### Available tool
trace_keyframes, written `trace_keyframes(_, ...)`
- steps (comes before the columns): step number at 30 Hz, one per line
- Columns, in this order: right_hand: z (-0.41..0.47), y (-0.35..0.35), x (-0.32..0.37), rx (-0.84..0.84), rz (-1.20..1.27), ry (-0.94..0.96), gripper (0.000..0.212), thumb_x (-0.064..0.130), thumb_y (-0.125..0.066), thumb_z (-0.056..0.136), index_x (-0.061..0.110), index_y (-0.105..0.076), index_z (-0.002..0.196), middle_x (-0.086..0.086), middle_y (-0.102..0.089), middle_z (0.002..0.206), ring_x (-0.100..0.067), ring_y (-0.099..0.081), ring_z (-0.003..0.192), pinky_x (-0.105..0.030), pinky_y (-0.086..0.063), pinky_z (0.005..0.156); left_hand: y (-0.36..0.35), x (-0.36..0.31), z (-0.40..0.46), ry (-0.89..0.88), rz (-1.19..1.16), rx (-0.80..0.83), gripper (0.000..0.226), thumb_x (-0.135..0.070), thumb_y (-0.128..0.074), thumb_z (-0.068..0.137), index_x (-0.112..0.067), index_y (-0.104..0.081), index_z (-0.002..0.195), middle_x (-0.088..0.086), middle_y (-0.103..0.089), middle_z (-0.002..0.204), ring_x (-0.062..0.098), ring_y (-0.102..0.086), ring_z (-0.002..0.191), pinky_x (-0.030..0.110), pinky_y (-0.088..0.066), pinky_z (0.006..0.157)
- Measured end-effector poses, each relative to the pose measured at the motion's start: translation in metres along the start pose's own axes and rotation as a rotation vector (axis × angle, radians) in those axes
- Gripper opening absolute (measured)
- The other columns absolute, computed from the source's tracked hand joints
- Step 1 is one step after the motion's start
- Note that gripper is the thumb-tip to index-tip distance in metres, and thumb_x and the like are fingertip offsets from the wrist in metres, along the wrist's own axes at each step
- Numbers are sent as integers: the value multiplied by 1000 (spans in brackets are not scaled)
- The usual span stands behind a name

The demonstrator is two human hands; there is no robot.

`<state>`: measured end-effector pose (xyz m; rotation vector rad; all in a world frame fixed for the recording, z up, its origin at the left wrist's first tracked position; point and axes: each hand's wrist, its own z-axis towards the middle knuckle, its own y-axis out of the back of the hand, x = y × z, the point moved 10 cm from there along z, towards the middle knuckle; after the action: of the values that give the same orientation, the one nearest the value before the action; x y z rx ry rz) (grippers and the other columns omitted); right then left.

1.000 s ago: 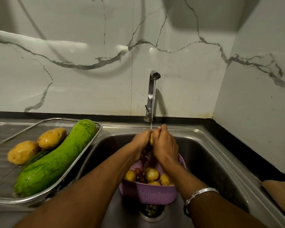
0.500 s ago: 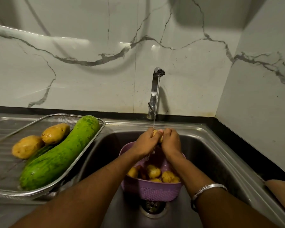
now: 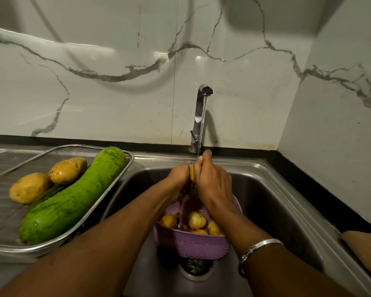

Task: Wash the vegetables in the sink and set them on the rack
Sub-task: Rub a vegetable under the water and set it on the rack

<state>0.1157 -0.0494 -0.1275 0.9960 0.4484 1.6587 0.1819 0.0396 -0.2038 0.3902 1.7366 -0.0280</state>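
Steel sink point(image 3: 276, 202), tap point(image 3: 199, 116) running. No readable writing or brand anywhere. Left hand point(image 3: 178, 179) and right hand point(image 3: 212, 183) pressed together under the stream, fingers curled round one potato point(image 3: 192, 173), only a yellow sliver showing between them. Below, one purple basket point(image 3: 193, 245) over the drain point(image 3: 196, 267) with four potatoes visible, maybe more hidden. On the wire rack point(image 3: 58, 243), left of the basin: two potatoes, one big green gourd point(image 3: 73, 200). One silver bangle point(image 3: 259, 245) on right wrist.
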Motion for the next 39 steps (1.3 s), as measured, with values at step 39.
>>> trace_keyframes(39, 4, -42, -46, 49, 589, -381, 24, 43, -27, 107, 29, -45, 101, -4, -56, 86, -25, -60, 78, -40, -50, 68, 10, -24, 1, -339, -55, -155, 47, -51, -29, 106, -21, -62, 92, 10, -68, 98, 24, -66, 99, 39, -53, 92)
